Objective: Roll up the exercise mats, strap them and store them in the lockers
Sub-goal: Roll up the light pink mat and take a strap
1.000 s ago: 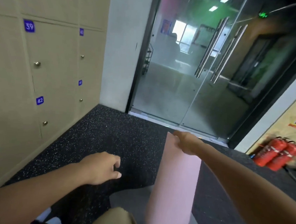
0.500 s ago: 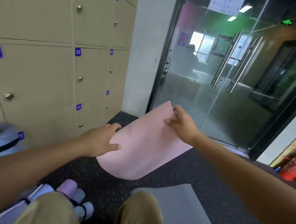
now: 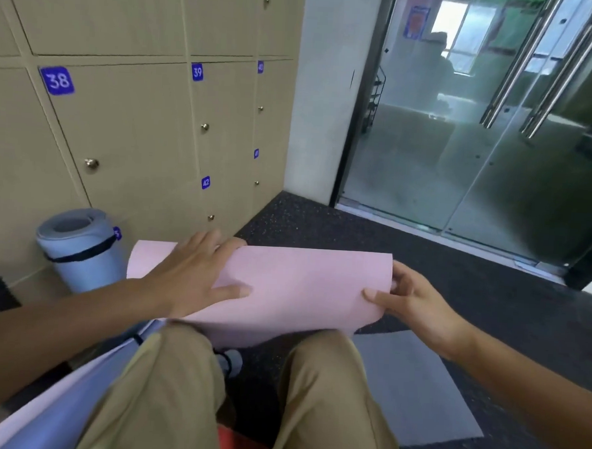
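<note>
Pink mat (image 3: pixel 294 286) — left fingers (image 3: pixel 214 247) flat on top, right fingers (image 3: pixel 375 294) pinch edge.

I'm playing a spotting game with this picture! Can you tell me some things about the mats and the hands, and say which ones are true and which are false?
1. The left hand lies flat on the pink mat. True.
2. The right hand is empty. False: its thumb and fingers pinch the pink mat's right edge.
3. The blue rolled mat stands upright against the lockers with a black strap round it. True.
4. The locker doors are open. False: every door in view is closed.
5. A grey mat lies flat on the floor. True.
6. The pink mat is already strapped. False: no strap shows on it.
</note>
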The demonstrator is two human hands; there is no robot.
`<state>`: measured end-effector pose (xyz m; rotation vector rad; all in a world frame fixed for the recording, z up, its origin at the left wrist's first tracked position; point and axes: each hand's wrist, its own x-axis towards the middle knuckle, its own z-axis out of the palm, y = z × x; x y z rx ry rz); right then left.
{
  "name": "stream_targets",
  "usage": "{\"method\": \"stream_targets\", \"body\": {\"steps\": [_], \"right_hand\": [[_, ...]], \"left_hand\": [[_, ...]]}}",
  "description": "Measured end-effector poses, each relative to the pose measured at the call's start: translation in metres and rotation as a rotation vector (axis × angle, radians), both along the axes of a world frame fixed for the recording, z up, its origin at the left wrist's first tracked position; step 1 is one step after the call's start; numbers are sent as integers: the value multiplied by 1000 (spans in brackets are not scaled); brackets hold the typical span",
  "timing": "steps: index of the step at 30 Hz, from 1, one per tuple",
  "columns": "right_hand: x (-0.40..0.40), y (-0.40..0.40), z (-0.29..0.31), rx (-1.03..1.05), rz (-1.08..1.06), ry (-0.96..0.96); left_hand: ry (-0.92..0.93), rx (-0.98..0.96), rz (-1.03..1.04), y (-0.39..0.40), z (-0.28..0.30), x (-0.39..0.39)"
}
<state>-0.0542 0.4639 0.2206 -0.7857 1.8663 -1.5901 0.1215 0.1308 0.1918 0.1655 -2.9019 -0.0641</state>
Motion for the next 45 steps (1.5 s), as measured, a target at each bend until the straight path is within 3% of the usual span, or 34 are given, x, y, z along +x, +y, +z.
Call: {"method": "stream_targets", "body": {"steps": [3, 6, 14, 20, 29, 33, 37, 45], "right_hand": [[6, 11, 9, 39, -46, 64], [10, 16, 28, 82, -96, 266], [51, 51, 19, 307, 131, 591], [95, 78, -17, 413, 281, 985], [143, 88, -45, 461, 317, 1018], [148, 90, -43, 484, 356, 893], [157, 83, -46, 470, 292, 907], [172, 53, -55, 453, 153, 1011]], "left_hand": [[74, -7, -32, 11, -2, 6], [91, 38, -52, 28, 5, 11], [129, 284, -151, 84, 1, 58], [115, 392, -145, 117, -20, 103], [140, 515, 2, 139, -56, 152], [134, 578, 108, 150, -57, 169], [86, 570, 194, 153, -59, 172], [45, 728, 295, 154, -55, 166]]}}
